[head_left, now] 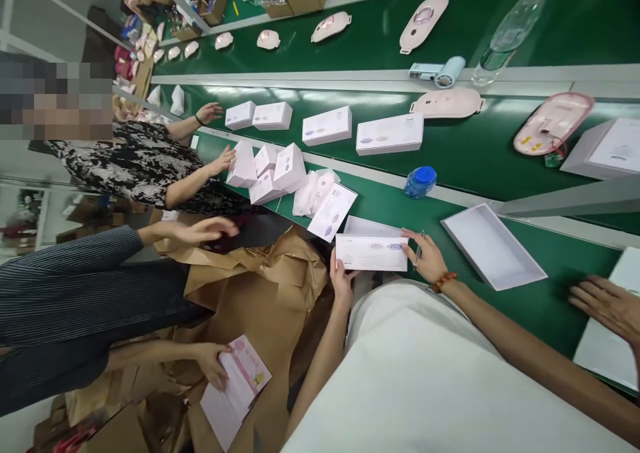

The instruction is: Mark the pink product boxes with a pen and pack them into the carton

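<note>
My left hand (341,281) grips the near left end of a flat white printed box (371,253), fingers closed on its edge. My right hand (428,258), with a bead bracelet on the wrist, holds the box's right end and also has a pen (418,248) between its fingers. I hold the box at the near edge of the green table (525,300), just in front of my white shirt. Another white piece (367,226) lies directly behind the box. An open white box tray (493,246) sits to the right of my right hand.
A co-worker's spread hand (607,306) rests on a white sheet (607,353) at the right. To the left are a leaflet (333,211), stacked white boxes (267,168), other people's arms and brown paper (250,286). A blue-capped bottle (420,181) lies by the rail. The belts carry boxes (389,134) and pink devices (447,103).
</note>
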Tool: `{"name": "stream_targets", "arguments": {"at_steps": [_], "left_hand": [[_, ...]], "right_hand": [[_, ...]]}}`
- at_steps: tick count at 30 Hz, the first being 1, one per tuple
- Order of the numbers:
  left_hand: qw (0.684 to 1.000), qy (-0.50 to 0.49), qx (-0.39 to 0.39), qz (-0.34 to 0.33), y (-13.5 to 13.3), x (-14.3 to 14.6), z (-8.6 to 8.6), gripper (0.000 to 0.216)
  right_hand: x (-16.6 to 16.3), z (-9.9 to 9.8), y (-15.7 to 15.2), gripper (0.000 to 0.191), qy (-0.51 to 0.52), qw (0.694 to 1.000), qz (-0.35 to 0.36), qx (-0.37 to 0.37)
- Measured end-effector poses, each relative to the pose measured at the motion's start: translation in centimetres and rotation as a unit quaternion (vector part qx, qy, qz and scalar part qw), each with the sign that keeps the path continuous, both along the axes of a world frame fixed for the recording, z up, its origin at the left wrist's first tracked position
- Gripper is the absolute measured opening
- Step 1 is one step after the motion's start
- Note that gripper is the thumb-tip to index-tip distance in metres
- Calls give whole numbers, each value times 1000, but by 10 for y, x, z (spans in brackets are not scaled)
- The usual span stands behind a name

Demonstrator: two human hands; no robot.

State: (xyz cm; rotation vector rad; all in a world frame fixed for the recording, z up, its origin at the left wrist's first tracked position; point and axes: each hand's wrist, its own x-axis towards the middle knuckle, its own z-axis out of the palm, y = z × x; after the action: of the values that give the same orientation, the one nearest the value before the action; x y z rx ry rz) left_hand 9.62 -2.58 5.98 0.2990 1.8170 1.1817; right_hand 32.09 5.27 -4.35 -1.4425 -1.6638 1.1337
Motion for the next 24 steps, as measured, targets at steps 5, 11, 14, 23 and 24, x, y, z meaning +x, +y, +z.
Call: {"name": "stream_targets", "arguments": {"at_steps": [5, 11, 14, 23, 24], "left_hand": [[997, 70, -24, -11, 41, -11, -16, 80], [971, 188, -94, -109, 58, -9, -25, 61], [959, 224, -125, -123, 56, -1, -28, 47], [950, 179, -149, -206, 31, 30, -26, 39], [950, 171, -148, -213, 28, 35, -26, 41]], "right_hand": [[-13, -12, 5, 35, -21, 998, -52, -16], [-15, -24, 8, 33, -33, 994, -88, -56], [-4, -22, 7, 34, -31, 992, -104, -68], [17, 17, -8, 52, 65, 983, -151, -78], [13, 18, -8, 56, 90, 981, -149, -87]]}}
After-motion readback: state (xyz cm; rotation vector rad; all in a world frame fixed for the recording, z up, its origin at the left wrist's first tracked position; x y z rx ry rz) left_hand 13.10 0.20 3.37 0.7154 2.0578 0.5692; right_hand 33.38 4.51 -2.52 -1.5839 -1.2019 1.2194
